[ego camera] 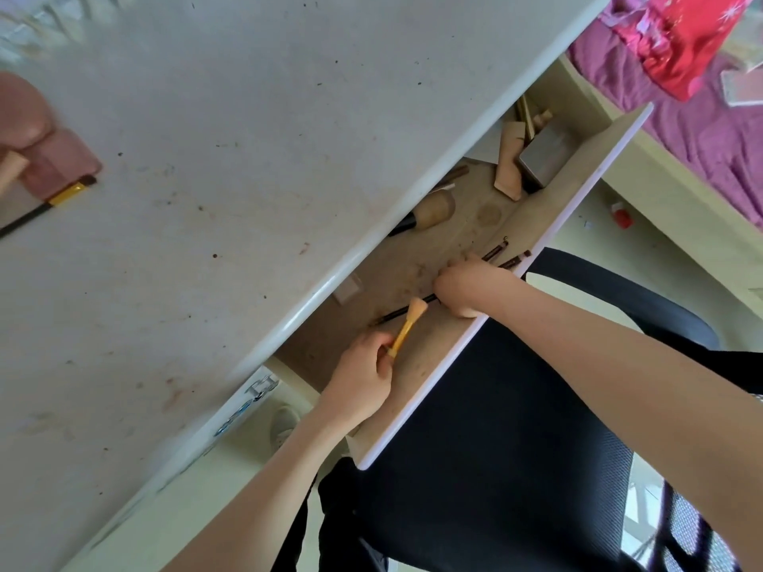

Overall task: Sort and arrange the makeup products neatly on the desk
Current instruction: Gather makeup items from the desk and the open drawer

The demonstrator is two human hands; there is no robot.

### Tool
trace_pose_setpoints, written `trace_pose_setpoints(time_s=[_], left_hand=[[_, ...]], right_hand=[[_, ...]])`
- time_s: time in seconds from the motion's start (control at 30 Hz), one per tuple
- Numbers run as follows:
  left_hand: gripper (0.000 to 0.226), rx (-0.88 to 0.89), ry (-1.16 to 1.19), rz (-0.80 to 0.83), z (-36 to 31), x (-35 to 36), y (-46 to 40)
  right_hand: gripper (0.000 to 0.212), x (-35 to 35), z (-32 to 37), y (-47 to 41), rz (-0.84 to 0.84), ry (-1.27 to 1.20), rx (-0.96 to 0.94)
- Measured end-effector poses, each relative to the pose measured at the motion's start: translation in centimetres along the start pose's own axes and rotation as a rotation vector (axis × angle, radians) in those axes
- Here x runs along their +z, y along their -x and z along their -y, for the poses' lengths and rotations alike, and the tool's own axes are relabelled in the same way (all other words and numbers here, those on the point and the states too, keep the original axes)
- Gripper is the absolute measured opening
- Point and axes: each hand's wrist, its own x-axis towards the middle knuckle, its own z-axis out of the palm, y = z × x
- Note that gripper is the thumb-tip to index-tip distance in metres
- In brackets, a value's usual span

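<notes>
Retrieval step. In the open drawer [487,225], the left hand [359,377] pinched a yellow-handled brush [406,328], bristles toward one o'clock. The right hand [470,284] curled over thin dark brushes [501,253]. Next, probably: lifting them to the desk [231,117] at ten o'clock.

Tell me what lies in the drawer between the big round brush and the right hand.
Head view: only bare, stained drawer floor between the big round brush and the right hand.
</notes>
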Motion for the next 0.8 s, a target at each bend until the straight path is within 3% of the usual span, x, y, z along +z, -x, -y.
trace_pose_setpoints(time_s=[0.17,0.3,0.43,0.63,0.8], left_hand=[[0.019,0.142,0.173,-0.172,-1.2,-2.2,2.5],[0.026,0.268,0.274,-0.343,-2.5,-5.4,4.4],[0.02,0.315,0.279,-0.537,-2.5,-9.4,6.3],[0.02,0.219,0.278,-0.791,0.5,-15.4,8.7],[0.022,0.08,0.268,-0.802,3.7,-18.1,9.9]], right_hand=[[0.04,-1.3,0.6,4.2,-0.141,-0.204,-0.024],[0.022,-3.3,1.8,7.5,-0.157,-0.404,-0.005],[0.028,-5.2,3.5,9.7,-0.088,-0.627,-0.017],[0.025,-8.1,4.6,12.8,0.073,-0.835,-0.151],[0.02,-10.9,6.7,13.8,0.153,-0.876,-0.187]])
